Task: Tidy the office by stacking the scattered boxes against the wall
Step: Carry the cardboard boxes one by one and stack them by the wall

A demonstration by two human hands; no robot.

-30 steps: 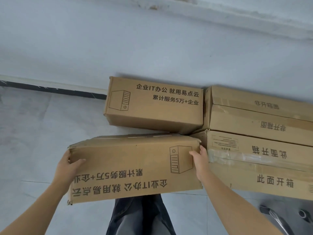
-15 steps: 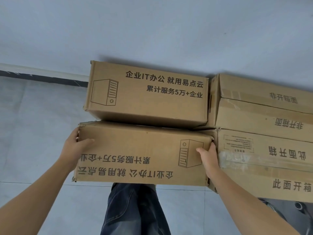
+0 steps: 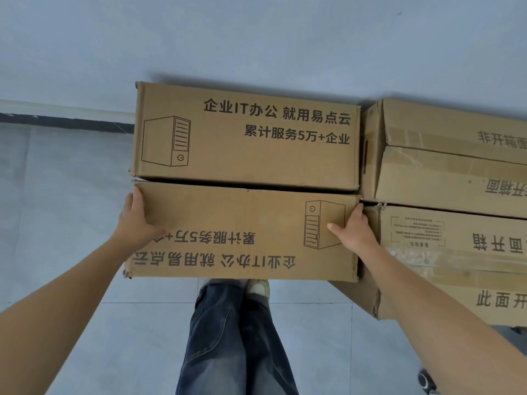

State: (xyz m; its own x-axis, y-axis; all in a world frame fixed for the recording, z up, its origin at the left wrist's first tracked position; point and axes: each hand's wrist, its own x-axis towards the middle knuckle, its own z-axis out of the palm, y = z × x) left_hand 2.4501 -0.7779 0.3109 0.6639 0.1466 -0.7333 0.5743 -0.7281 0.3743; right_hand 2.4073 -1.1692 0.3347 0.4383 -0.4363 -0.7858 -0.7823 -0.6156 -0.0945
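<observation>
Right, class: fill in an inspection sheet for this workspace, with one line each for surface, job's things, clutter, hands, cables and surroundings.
Surface: grey tiled floor.
Job's things: held box, print upside down, its far edge close along the wall box; far large box and near large box to the right. Whether the held box rests on anything cannot be told.
Clutter: dark object at the bottom right, cut off and unidentifiable.
Hands: left hand grips the held box's left end; right hand grips its right end.
Cables: nothing seen.
Surroundings: pale wall, dark baseboard, the person's jeans and shoe.
</observation>
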